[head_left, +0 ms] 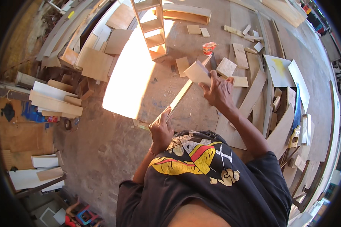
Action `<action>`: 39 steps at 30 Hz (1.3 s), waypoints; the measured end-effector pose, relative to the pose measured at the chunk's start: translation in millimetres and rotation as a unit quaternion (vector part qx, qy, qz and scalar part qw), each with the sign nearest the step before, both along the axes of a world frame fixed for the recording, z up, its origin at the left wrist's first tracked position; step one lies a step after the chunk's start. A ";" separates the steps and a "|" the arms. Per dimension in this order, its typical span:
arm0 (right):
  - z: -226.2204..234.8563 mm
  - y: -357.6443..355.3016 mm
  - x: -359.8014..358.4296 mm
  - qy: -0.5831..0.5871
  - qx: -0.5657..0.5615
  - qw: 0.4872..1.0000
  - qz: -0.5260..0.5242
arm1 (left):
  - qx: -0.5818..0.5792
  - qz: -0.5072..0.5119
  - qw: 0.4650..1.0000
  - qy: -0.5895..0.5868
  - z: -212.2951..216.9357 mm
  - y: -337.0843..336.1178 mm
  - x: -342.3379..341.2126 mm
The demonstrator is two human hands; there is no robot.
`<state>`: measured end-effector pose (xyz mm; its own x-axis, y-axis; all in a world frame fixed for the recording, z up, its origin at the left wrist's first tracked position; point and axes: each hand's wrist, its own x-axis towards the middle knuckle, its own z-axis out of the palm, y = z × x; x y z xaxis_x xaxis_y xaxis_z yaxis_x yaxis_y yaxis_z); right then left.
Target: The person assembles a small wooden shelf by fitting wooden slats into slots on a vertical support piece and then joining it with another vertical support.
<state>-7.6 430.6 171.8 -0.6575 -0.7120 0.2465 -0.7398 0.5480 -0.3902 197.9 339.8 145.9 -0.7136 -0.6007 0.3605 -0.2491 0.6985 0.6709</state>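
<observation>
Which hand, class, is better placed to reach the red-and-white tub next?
Probably the right hand: it is closer to the tub, though it holds the pale board and might need to release it first. The left hand grips the near end of the wooden strip, farther away.

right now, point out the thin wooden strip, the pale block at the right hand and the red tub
wooden strip (181, 93), head view, on its bare middle stretch
pale block (197, 73), head view, on its broad face
red tub (207, 49), head view, on its side

A blue-bladed handsaw (297, 113) rests among boards (284, 124) near a yellow-stained pale panel (279, 71).
</observation>
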 end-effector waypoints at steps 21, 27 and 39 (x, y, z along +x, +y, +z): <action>26.7 8.9 61.2 -0.014 -0.034 0.991 0.130 | 0.001 0.012 1.000 0.000 0.2 -3.9 -2.7; 11.1 5.6 36.6 0.019 0.010 0.998 0.055 | 0.006 0.005 1.000 0.021 0.8 -2.7 -0.4; 41.5 9.4 75.8 -0.073 -0.013 0.988 0.137 | -0.003 -0.001 0.999 -0.040 -0.8 -7.1 2.5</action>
